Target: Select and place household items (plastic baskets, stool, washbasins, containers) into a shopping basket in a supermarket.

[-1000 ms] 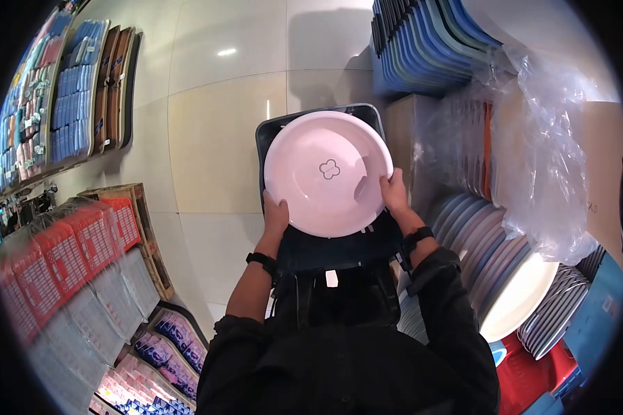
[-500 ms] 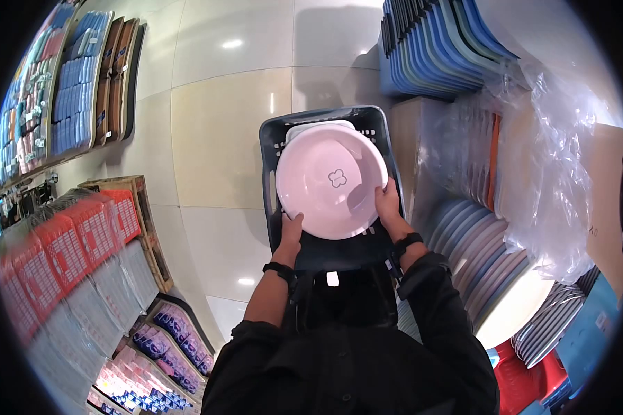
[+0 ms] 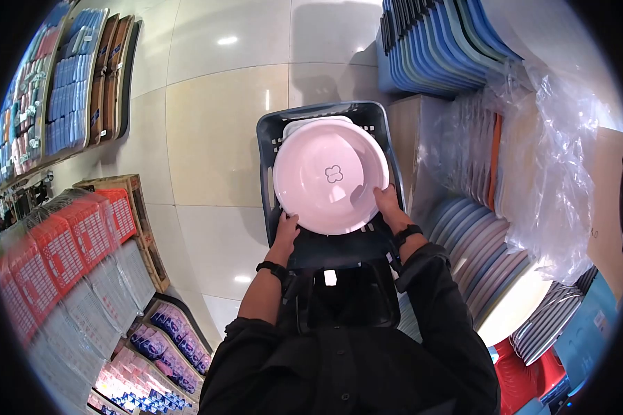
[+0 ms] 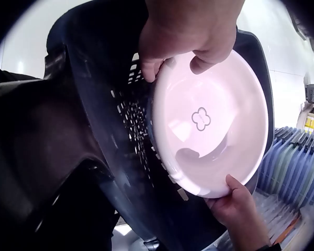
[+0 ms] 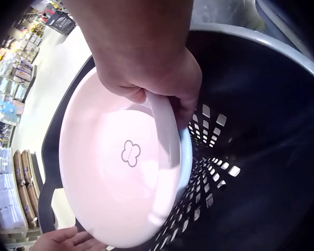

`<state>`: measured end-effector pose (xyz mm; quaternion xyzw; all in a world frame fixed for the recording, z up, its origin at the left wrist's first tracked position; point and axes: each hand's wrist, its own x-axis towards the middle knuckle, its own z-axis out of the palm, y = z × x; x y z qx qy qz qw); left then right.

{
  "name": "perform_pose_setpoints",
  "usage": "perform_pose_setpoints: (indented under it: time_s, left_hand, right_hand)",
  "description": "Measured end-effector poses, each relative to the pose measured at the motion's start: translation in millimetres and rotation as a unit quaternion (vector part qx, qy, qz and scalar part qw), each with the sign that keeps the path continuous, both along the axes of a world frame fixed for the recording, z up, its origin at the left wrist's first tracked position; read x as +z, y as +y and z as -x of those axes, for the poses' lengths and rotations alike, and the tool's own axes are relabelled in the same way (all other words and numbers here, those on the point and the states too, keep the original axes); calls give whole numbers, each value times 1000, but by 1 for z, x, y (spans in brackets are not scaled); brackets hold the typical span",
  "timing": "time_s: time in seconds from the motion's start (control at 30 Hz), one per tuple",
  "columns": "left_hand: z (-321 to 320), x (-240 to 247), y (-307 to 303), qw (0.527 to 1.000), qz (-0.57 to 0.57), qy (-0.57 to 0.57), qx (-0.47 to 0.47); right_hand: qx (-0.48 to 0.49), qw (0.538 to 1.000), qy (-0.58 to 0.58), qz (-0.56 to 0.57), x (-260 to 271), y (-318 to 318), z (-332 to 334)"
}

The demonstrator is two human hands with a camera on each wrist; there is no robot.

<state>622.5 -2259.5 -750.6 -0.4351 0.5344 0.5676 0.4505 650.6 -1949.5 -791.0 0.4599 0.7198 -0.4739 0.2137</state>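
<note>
A round pink basin (image 3: pixel 315 173) with a clover-shaped outline on its bottom sits within the walls of a dark slatted shopping basket (image 3: pixel 265 128). My left hand (image 3: pixel 286 234) holds the near left rim, thumb at the inner side. On the right, my right hand (image 3: pixel 389 205) grips the rim, its thumb inside the basin and its fingers under the edge. Past the basin's far rim shows part of a white object (image 3: pixel 318 120). In the right wrist view, a light blue edge (image 5: pixel 186 157) peeks out beneath the basin.
Blue stools or trays (image 3: pixel 436 52) are stacked at the upper right. Basins (image 3: pixel 474 256) nest below them, beside plastic wrapping (image 3: pixel 557 159). Red baskets (image 3: pixel 83 232) and packaged goods (image 3: pixel 73 90) line the left. Pale floor tiles (image 3: pixel 221 138) lie between.
The basin has gone down into the basket and looks smaller from my head. Both hands have stayed on its rim, and more of the basket walls and the white object now show.
</note>
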Motion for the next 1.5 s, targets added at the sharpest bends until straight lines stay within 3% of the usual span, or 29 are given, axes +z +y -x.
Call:
perform_pose_setpoints:
  time_s: [0.13,0.2,0.23,0.27,0.33,0.4,0.47,0.57,0.7,0.73,0.8,0.87,0.93,1.0,1.13,1.27,1.33,1.37,1.43,1.5]
  left_hand:
    - [-1,13,1,999,31,26,-35]
    - [-13,-2,-8,992,61,67,-83]
    - [-8,10,-10,992,51,74,-85]
    - [1,31,-10,991,8,80,-104]
    - [8,55,-14,985,-35,99,-136]
    - [17,84,-11,980,-59,96,-161]
    - [19,101,-13,972,-75,117,-190]
    - [13,125,-18,957,-89,155,-226]
    - [1,150,-21,918,-143,201,-310]
    - [-3,157,-21,905,-151,215,-335]
    - [-8,177,-20,878,-202,210,-380]
    - [-10,198,-19,819,-260,220,-461]
    - [-14,215,-17,805,-262,206,-491]
    - [-18,221,-16,747,-273,216,-567]
    - [-15,237,-9,729,-246,218,-600]
    - [-23,250,10,732,-213,203,-614]
    - [-31,243,20,672,-186,319,-643]
    - [-33,239,25,676,-177,320,-640]
    - [-33,245,40,610,-6,370,-701]
    - [-28,251,48,620,36,370,-691]
  right_hand:
    - [-44,995,-34,78,24,-7,-3]
    - [20,1000,7,-1,49,-14,-9]
    - [59,998,-15,-9,48,-10,-18]
    - [64,997,37,-10,39,-7,-35]
    - [150,985,7,82,94,2,-27]
    - [141,987,50,62,128,-1,-39]
    - [186,982,22,7,184,-3,-36]
    - [150,987,50,-10,221,-9,-61]
    - [187,979,70,-37,271,-24,-96]
    - [138,989,56,11,290,-32,-102]
    - [171,983,67,-33,300,-40,-124]
    - [156,985,66,-44,303,-51,-141]
    - [139,982,107,-64,304,-62,-151]
    - [128,978,149,-74,304,-70,-147]
    - [101,967,210,-104,297,-85,-129]
    - [122,959,230,-107,300,-81,-113]
    - [110,959,245,-87,297,-73,-108]
    - [116,958,251,-80,293,-69,-104]
    - [148,953,242,-107,288,-59,-96]
    - [158,952,242,-98,285,-53,-85]
